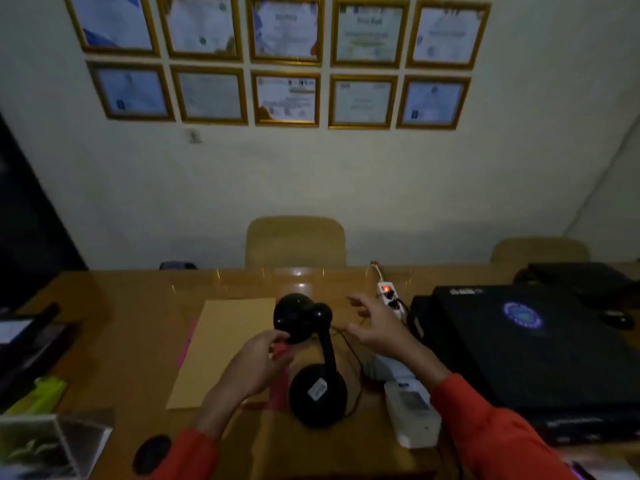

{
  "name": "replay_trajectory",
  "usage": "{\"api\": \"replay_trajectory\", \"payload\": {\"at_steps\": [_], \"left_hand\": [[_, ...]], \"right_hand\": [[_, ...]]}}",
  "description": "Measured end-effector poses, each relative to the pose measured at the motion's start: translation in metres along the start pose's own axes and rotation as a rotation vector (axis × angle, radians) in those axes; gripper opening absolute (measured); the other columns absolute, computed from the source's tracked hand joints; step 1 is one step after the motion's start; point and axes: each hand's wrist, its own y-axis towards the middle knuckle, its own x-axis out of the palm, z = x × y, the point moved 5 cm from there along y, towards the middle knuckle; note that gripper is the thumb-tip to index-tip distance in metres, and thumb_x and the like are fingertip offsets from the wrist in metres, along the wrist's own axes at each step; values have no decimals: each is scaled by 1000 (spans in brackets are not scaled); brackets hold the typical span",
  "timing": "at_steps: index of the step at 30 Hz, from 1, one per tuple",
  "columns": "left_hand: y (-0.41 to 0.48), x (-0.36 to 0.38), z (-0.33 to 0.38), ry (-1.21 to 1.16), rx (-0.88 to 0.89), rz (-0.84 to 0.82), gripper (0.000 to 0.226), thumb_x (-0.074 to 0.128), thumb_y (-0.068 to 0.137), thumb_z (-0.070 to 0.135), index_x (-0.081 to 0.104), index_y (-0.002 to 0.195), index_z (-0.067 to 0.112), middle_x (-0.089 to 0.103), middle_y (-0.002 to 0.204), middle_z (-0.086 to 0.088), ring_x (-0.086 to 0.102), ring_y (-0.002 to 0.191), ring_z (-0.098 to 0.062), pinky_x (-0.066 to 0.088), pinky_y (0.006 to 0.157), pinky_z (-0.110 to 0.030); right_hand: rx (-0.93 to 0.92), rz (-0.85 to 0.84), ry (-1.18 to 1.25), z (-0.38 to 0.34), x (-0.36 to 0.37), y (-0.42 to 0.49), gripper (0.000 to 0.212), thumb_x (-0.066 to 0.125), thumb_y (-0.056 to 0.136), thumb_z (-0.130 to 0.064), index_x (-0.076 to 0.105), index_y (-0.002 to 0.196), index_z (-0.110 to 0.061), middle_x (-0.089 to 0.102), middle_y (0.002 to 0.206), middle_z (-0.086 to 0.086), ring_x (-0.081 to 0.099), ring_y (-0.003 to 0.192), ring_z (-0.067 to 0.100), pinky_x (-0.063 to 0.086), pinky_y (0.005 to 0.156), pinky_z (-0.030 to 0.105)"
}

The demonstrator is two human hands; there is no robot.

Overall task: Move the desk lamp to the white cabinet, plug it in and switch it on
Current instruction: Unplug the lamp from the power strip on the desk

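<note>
Head view: the black desk lamp (313,358) stood on the wooden table (121,306), near the front edge and roughly central, its round base (318,394) flat on the surface and its dome shade (294,317) tilted toward the left. The lamp was unlit, and the room was dim. The left hand (258,362) was closed around the near rim of the shade, seemingly to steady or lift the lamp by its head. The right hand (375,327) hovered open with fingers spread, grasping nothing, above the thin black cord (349,351) that ran from the lamp toward the far right. That cord led in the direction of a white power strip (390,297), whose red switch light was on; whether the lamp's plug sat in it could not be determined. The right hand's position suggested a reach for the plug, so the cord could be freed before carrying. Just right of the base lay a white boxy device (412,414), and beyond it a closed black laptop (530,344). A tan envelope (225,348) lay left of the lamp. No white cabinet was visible, so the move was judged not yet begun. The trailing cord presented a snag risk if the lamp were lifted first.
</note>
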Motion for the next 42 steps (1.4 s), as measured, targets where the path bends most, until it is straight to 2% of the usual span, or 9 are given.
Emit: {"api": "replay_trajectory", "payload": {"at_steps": [14,16,20,25,27,33,38,40,42], "left_hand": [[82,29,60,-27,202,273,32,61,88,22,56,119,18,58,119,-4,55,108,-20,49,85,-31],[102,39,79,-36,230,242,33,60,88,20,56,120,16,57,121,-5,55,106,-19,50,84,-30],[145,75,112,43,278,143,27,54,91,18,59,114,4,53,130,-9,48,118,-23,38,93,-27],[192,121,136,25,287,81,32,54,90,12,55,121,3,55,129,-19,48,121,-34,38,106,-48],[205,140,138,7,239,49,38,56,89,9,51,126,4,50,136,-19,42,129,-33,33,111,-44],[229,201,123,-69,93,-94,42,52,89,1,46,130,-1,51,136,-22,49,124,-32,29,95,-18],[249,238,105,-55,29,-184,43,50,90,9,44,132,2,47,139,-19,42,129,-29,27,105,-25],[261,243,98,-17,35,-116,37,52,85,7,54,121,2,58,126,-20,46,121,-29,42,100,-28],[270,253,96,-11,66,-172,36,50,85,5,54,121,1,60,124,-20,47,120,-28,40,97,-24]], "right_hand": [[28,32,-3,57,-5,51,46,60,90,-21,48,134,-15,56,131,10,53,103,9,44,80,16],[42,32,-10,70,-24,65,43,60,90,-20,51,132,-14,58,129,9,53,101,9,43,74,10],[93,60,-64,106,-60,96,36,59,88,-12,59,124,-11,62,125,11,60,109,20,47,85,22],[136,71,-83,163,-99,136,29,57,91,-9,61,119,-5,65,120,14,63,93,14,50,73,15],[154,79,-109,187,-111,149,25,58,90,-9,64,114,-5,68,114,14,62,84,10,46,64,7],[118,63,-190,229,-122,181,14,59,83,0,70,92,1,69,88,11,66,82,24,42,58,4],[168,-44,-256,258,-112,214,19,56,88,-5,65,103,1,66,106,19,59,85,20,46,64,14],[168,-122,-316,267,-103,226,25,53,92,-7,62,114,0,63,117,20,60,98,24,51,79,23],[168,-193,-402,273,-95,237,34,49,92,-6,58,125,-4,60,125,18,58,111,28,48,95,34]]}}
